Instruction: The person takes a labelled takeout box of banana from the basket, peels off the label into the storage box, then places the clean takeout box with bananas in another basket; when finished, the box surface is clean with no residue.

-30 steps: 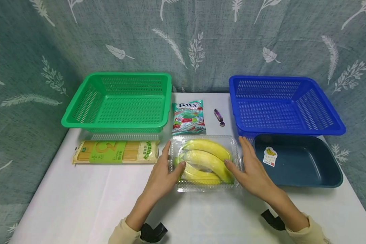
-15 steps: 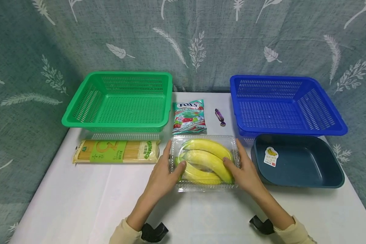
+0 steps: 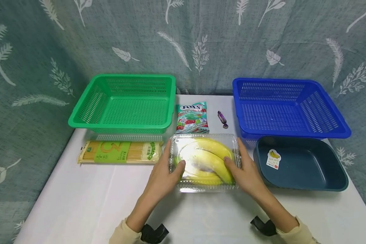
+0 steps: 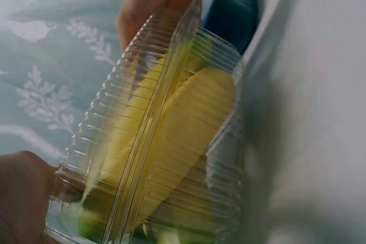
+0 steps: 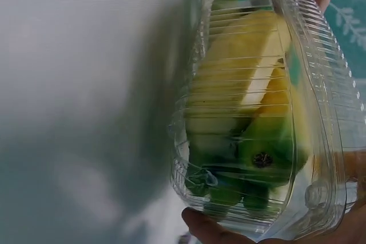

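Note:
A clear plastic clamshell box [image 3: 201, 188] with yellow bananas [image 3: 211, 159] inside is at the middle front of the table. My left hand [image 3: 161, 176] grips its left end, thumb on the lid. At the opposite end my right hand [image 3: 248, 173] holds it the same way, thumb on top and fingers along the side. Ribbed walls of the box [image 4: 117, 198] fill the left wrist view. Green banana ends [image 5: 263, 141] show through the plastic in the right wrist view. The far edge of the box looks slightly raised, close to the candy bag.
A green basket [image 3: 122, 130] stands back left, a blue basket [image 3: 292, 133] back right. A dark teal bin [image 3: 305, 169] with a banana sticker is right of the box. Noodles [image 3: 120, 151] lie left. A Fox's candy bag [image 3: 192, 118] and a wrapped candy [image 3: 222, 119] lie behind.
My right hand has moved left and closed on the box's right end. The box's far edge has risen a little and tilted. The head view has shifted slightly.

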A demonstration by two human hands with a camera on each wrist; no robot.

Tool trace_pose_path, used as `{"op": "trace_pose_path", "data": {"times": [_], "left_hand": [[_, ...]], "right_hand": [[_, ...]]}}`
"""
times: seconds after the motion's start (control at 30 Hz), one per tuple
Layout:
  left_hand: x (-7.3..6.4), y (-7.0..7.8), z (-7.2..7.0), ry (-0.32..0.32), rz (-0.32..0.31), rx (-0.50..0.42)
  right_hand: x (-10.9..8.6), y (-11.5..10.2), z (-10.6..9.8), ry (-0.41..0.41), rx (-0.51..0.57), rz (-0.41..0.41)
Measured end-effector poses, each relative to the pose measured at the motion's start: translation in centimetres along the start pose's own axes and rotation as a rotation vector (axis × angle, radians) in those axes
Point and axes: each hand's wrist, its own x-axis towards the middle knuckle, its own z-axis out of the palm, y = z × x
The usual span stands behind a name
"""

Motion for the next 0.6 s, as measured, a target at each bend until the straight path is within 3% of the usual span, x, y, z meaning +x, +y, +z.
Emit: {"op": "trace_pose_path", "data": {"times": [0.2, 0.5, 0.6], "left_hand": [[0.0, 1.9, -2.8, 0.017, 0.054, 0.008], [1.5, 4.4, -8.1, 0.035, 0.097, 0.061], [1.9, 5.1, -10.5, 0.038, 0.093, 0.107]], "right_hand": [[0.5, -3.1, -0.6, 0.002, 0.048, -0.096], [3.0, -8.2, -1.4, -0.040, 0.036, -0.170], [4.1, -9.9, -1.0, -0.062, 0.040, -0.194]]}}
